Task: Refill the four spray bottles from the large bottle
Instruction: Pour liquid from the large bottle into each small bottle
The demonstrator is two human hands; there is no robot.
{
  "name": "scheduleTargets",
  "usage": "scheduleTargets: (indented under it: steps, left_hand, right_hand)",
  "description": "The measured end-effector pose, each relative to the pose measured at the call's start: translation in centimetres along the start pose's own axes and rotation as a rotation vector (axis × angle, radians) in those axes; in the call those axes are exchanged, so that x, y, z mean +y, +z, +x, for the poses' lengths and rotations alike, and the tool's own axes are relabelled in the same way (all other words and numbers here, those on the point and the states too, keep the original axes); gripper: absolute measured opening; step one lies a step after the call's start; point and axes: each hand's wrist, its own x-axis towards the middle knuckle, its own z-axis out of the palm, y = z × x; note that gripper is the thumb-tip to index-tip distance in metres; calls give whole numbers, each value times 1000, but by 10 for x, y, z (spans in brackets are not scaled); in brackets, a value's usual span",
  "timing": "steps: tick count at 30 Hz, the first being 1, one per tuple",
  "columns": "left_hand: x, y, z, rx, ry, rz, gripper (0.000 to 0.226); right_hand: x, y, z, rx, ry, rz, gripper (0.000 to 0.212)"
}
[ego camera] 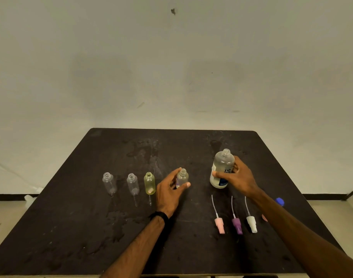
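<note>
1. The big bottle [220, 170], uncapped and upright at the right of the table [91, 227], looks part full: I judge it heavy enough to slosh, with smooth, possibly wet plastic, best taken round the label.
2. My right hand [236, 177] wraps that label, thumb in front.
3. The small bottles look light, thin and easy to tip.
4. My left hand [169, 192] pinches the rightmost small bottle [182, 178] at mid-table between thumb and fingers.
</note>
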Motion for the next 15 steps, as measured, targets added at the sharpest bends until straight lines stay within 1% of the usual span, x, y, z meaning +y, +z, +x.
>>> scheduleTargets:
  steps: [6, 15]
  left_hand:
    - [-5, -2, 0, 2, -15, -17, 63]
    - [-8, -2, -2, -9, -36, -20, 72]
  right_hand:
    - [-1, 2, 1, -9, 2, 18, 79]
    - [1, 3, -1, -13, -7, 28, 77]
